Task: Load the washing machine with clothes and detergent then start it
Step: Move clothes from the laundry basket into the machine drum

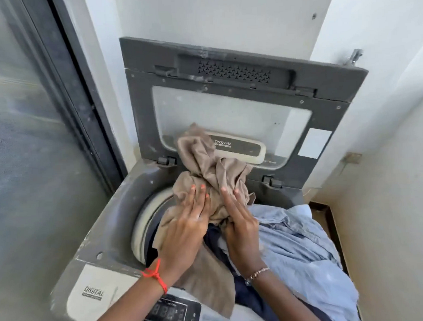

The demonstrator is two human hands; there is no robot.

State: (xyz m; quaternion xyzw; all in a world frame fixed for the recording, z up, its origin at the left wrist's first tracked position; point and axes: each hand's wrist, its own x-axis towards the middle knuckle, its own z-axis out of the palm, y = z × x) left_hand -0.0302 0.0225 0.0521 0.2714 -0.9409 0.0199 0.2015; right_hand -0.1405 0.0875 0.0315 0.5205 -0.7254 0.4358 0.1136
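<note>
Beige cloth [207, 175], bunched and crumpled, sits over the open drum [145, 224] of the grey top-loading washing machine [104, 237], reaching up toward twelve o'clock against the raised lid [239, 103]; the left hand [186, 224] lies flat on it with fingers extended, grasping nothing; the right hand [240, 222] pinches a fold of the same cloth; pale blue shirts [304, 248] lie heaped at four o'clock; the control panel [173, 315] shows at six.

grey top-load washing machine [107, 237], lid [239, 98] raised upright; crumpled beige garment [206, 175] bunched over its drum opening.
</note>
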